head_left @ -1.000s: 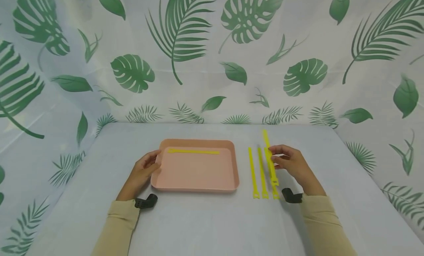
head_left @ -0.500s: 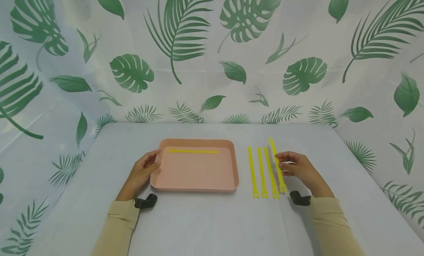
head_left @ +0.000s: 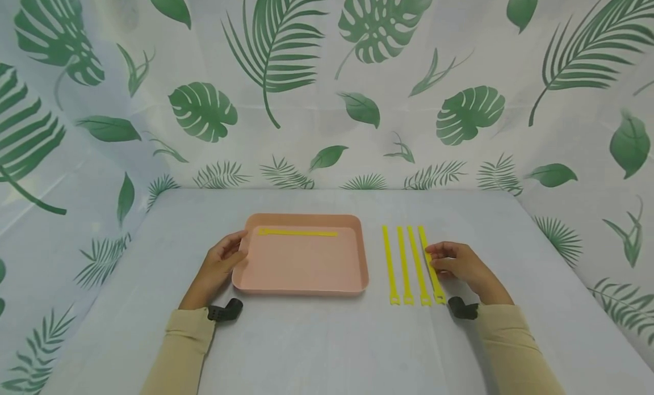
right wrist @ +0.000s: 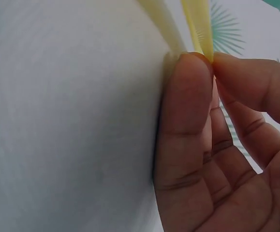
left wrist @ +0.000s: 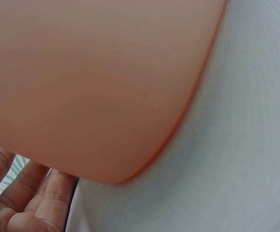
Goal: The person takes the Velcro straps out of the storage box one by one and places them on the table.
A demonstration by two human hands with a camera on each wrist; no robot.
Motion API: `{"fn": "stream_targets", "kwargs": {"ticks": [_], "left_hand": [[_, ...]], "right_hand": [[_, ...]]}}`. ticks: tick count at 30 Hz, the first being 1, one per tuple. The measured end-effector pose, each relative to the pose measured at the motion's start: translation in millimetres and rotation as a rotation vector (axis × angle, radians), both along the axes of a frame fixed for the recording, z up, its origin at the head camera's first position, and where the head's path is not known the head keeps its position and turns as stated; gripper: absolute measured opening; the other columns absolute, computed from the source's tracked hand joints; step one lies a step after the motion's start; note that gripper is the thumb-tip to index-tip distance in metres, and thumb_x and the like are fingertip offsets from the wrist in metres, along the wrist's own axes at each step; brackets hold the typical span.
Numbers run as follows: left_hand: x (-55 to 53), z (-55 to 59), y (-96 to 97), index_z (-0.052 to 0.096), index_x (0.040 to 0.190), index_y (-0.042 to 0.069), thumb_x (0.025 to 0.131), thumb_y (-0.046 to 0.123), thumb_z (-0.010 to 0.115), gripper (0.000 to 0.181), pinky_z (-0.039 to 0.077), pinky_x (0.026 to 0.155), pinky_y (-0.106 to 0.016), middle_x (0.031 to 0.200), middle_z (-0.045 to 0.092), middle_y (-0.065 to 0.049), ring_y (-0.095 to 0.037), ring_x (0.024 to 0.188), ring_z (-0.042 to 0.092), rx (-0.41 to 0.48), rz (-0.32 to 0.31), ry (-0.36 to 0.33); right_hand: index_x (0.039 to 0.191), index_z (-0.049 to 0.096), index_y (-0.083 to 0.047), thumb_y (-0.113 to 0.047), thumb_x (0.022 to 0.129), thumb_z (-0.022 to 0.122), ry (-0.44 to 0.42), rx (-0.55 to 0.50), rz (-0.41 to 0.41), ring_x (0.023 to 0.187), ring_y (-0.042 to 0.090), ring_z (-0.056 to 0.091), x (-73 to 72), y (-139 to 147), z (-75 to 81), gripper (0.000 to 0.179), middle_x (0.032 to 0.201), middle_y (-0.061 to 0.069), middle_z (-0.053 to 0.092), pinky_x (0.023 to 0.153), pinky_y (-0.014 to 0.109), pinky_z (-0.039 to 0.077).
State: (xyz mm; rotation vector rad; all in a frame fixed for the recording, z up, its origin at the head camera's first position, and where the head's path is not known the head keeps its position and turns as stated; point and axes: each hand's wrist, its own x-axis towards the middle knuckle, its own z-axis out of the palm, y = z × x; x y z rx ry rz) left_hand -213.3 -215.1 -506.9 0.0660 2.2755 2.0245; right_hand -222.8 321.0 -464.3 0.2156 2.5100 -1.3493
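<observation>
In the head view, a pink tray lies on the table, with one yellow cable tie stretched along its far side. My left hand holds the tray's left rim; the left wrist view has its fingers against the tray wall. Several more flat yellow cable ties, each with a slotted wide end towards me, lie side by side to the right of the tray. My right hand pinches the rightmost cable tie between thumb and finger, near its middle, low over the cloth. In the right wrist view that pinched strip rises from the fingertips.
A pale cloth covers the table. Behind and at both sides stands a white curtain printed with green leaves. Dark wrist cameras are strapped on both wrists, next to beige sleeves.
My right hand has moved right and lowered its cable tie from above the row to beside the others, roughly parallel with them. My left hand and the tray have stayed put.
</observation>
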Motion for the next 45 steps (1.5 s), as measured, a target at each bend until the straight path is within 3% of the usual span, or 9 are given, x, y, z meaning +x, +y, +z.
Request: {"fn": "stream_targets", "kwargs": {"ticks": [10,16,23,34,45], "left_hand": [[0.6,1.7,-1.5,0.039,0.163,-0.005,0.11,0.007,0.061,0.059,0.045,0.099,-0.008,0.165,0.04,-0.028,-0.038,0.153,0.039,0.018,-0.006,-0.008],[0.9,1.2,-1.7,0.039,0.163,-0.004,0.11,0.008,0.061,0.058,0.044,0.099,-0.007,0.165,0.041,-0.028,-0.037,0.153,0.039,0.009,-0.004,-0.009],[1.0,0.3,-2.1,0.04,0.163,-0.003,0.11,0.007,0.06,0.058,0.044,0.099,-0.008,0.165,0.041,-0.027,-0.036,0.153,0.039,0.013,-0.001,-0.021],[-0.6,-1.9,-2.3,0.039,0.163,-0.004,0.11,0.007,0.061,0.059,0.048,0.099,-0.011,0.163,0.043,-0.029,-0.038,0.15,0.042,0.021,-0.011,-0.001],[-4.4,-3.3,-2.1,0.04,0.163,-0.004,0.108,0.005,0.061,0.059,0.046,0.1,-0.01,0.164,0.043,-0.027,-0.038,0.151,0.041,0.01,-0.004,0.01]], "right_hand": [[0.124,0.067,0.01,0.001,0.099,0.068,0.055,0.194,0.068,0.086,0.022,0.065,-0.9,-9.1,5.5,0.027,0.106,0.017,0.067,0.069,0.029,0.058],[0.121,0.068,0.008,0.002,0.097,0.07,0.052,0.231,0.105,0.086,0.024,0.062,-0.6,-9.4,9.0,0.024,0.102,0.015,0.062,0.07,0.032,0.058],[0.123,0.068,0.005,-0.002,0.098,0.072,0.079,0.3,0.134,0.084,0.025,0.063,-0.4,-10.3,11.6,0.027,0.11,0.02,0.065,0.07,0.035,0.054],[0.129,0.068,0.006,-0.004,0.104,0.067,0.128,0.25,0.199,0.087,0.024,0.07,-5.0,-20.3,20.1,0.027,0.112,0.019,0.067,0.073,0.038,0.062],[0.129,0.067,0.007,-0.005,0.105,0.068,0.164,0.212,0.235,0.087,0.024,0.067,-12.5,-45.0,31.1,0.027,0.111,0.018,0.068,0.073,0.038,0.061]]}}
